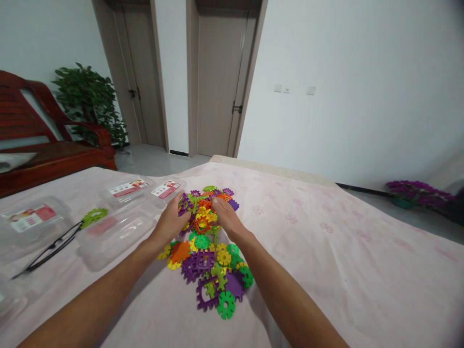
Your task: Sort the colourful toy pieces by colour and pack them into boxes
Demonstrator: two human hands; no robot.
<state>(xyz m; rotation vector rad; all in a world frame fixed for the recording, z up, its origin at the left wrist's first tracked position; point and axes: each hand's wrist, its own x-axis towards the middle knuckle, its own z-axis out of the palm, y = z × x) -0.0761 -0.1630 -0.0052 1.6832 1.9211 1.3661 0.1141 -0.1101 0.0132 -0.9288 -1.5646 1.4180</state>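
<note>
A heap of colourful plastic interlocking pieces lies on the pink cloth, with toothed squares and notched discs among them. My left hand [173,216] cups the heap's far left side, thumb towards me, with purple pieces [184,205] against its fingers. On the opposite side my right hand [229,216] curls round the pieces, its fingertips partly hidden. Between both hands are an orange square frame [201,224] and several yellow pieces [205,212]. Nearer to me lie a green notched disc [226,305], a purple square frame [207,294] and an orange piece [180,251].
Left of the heap are clear plastic boxes [119,232] with labelled lids [128,188], dark-framed glasses [54,247] and a light-green toothed ring [94,217]. The pink cloth [326,270] covers the surface. A wooden bench [54,150] stands beyond.
</note>
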